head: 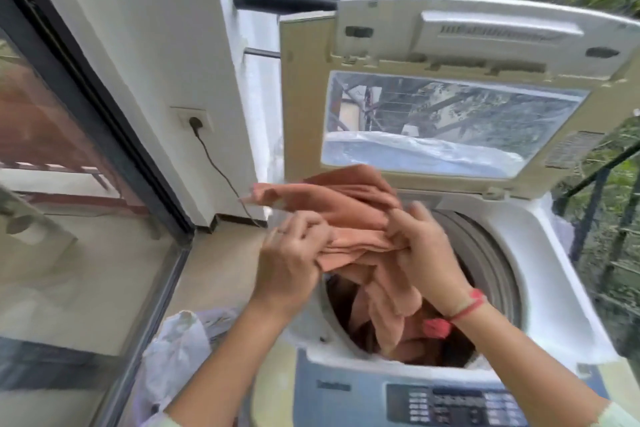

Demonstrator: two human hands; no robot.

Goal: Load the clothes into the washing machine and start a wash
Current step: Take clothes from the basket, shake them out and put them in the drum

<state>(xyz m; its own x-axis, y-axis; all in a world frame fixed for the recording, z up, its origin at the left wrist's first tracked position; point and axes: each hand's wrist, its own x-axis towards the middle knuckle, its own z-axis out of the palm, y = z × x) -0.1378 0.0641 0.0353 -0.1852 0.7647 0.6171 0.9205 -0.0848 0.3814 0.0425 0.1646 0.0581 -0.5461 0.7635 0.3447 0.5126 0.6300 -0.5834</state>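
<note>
A white top-loading washing machine [540,253] stands in front of me with its lid [460,87] raised upright. Both hands hold an orange cloth [349,208] above the drum opening. My left hand [292,253] grips its left side and my right hand [420,246] grips its right side. Part of the cloth hangs down into the drum [491,263], where other orange and pink clothes [433,329] lie. The control panel [446,402] with its buttons is at the machine's near edge.
A pale bag of laundry [180,350] sits on the floor left of the machine. A plug and cord [195,123] run from a wall socket down to the floor. A glass sliding door [69,218] is on the left, a railing [595,204] with greenery on the right.
</note>
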